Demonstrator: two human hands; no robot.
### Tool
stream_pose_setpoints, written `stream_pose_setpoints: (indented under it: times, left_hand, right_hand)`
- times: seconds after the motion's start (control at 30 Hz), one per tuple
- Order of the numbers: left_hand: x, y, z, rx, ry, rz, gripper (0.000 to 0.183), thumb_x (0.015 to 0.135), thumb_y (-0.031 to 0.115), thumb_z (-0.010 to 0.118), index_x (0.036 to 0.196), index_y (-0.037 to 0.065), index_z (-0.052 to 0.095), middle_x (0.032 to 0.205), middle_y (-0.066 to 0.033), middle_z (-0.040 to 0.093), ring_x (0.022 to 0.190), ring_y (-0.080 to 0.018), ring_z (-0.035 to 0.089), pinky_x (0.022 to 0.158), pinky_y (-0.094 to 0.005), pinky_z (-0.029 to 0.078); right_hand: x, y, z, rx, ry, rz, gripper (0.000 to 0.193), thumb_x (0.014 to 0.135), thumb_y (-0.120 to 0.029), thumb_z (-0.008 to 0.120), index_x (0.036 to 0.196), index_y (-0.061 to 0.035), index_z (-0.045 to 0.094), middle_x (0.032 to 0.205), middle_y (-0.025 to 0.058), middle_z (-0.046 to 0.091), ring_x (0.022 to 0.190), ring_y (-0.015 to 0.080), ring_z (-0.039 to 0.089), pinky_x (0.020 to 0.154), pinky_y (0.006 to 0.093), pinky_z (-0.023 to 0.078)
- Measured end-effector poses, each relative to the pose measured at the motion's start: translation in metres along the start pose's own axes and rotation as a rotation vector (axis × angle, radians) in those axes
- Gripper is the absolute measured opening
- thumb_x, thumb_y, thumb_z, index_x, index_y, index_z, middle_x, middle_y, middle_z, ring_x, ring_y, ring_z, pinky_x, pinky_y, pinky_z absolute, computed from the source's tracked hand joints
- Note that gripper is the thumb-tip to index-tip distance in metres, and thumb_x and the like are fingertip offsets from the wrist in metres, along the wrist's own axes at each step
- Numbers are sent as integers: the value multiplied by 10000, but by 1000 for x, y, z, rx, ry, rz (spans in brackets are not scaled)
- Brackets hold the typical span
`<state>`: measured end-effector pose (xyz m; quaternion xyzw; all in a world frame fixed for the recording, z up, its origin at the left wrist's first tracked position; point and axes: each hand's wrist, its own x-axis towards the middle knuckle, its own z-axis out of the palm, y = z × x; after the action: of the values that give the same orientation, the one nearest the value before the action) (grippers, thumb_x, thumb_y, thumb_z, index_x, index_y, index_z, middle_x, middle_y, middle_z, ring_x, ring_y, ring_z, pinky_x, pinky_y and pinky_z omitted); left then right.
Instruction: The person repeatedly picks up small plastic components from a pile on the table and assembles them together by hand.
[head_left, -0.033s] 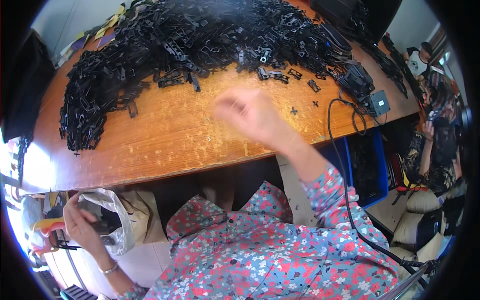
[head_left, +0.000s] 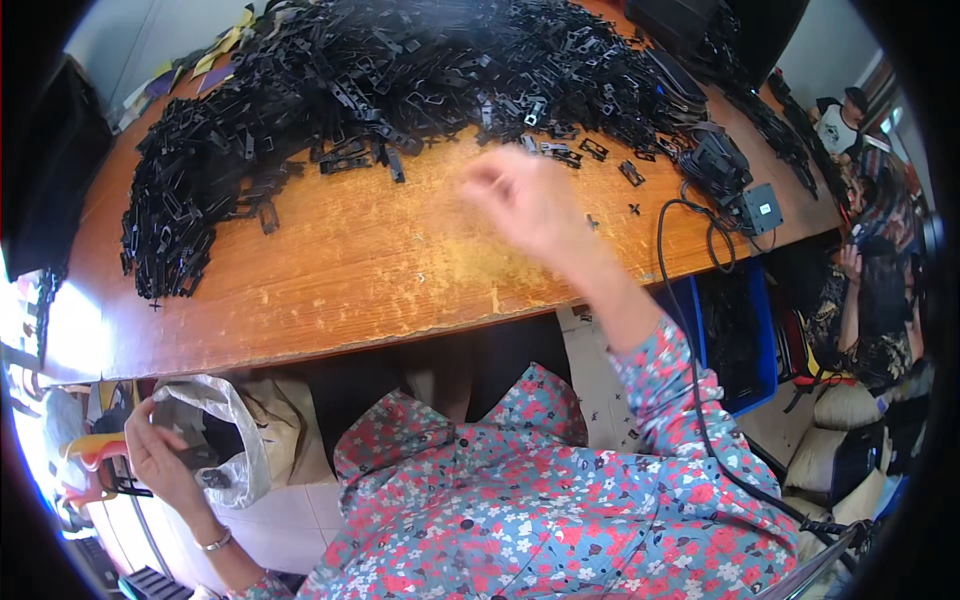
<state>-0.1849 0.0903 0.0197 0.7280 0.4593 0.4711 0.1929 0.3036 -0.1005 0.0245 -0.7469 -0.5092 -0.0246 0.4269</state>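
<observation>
My right hand (head_left: 520,195) is raised over the wooden table (head_left: 330,290), close to the front of a large heap of small black plastic parts (head_left: 400,70). Motion smears its curled fingers, so whether anything sits between them cannot be made out. Down at the left, my left hand (head_left: 160,455) is at the mouth of a whitish sack (head_left: 245,455). Its fingers are apart, nothing shows in them, and the fingertips come near the sack's rim. A few dark pieces (head_left: 213,478) lie inside the sack.
Loose black clips (head_left: 631,173) lie before the heap. A black device (head_left: 716,160) and a grey box (head_left: 760,208) with a cable stand at the right edge. Below is a blue crate (head_left: 765,340). Another person (head_left: 880,290) sits at far right.
My right hand has shifted slightly right and toward the heap. My left hand stays at the sack with little movement.
</observation>
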Motion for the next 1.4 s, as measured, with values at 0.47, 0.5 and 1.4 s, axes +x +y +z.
stream_pose_setpoints:
  times: [0.47,0.5,1.4]
  left_hand:
    - [45,22,25,381,-295,220,125,977,119,648,990,10,709,908,-184,705,827,-361,693,751,-414,528]
    - [53,35,42,313,-302,247,117,967,122,659,984,23,718,928,-179,718,849,-361,700,763,-415,538]
    - [62,129,247,-600,-983,-68,302,1062,133,608,1339,11,608,1148,-51,686,1039,-133,695,905,-276,564]
  right_hand:
    - [31,48,3,-269,-108,180,359,810,-117,854,1138,-42,730,1072,133,724,988,316,725,892,423,567]
    - [29,47,3,-253,-118,164,359,810,-117,854,1138,-42,730,1072,133,724,988,316,725,892,423,567]
    - [13,40,9,81,21,-67,235,986,-87,682,1201,4,714,987,136,705,854,254,740,752,362,562]
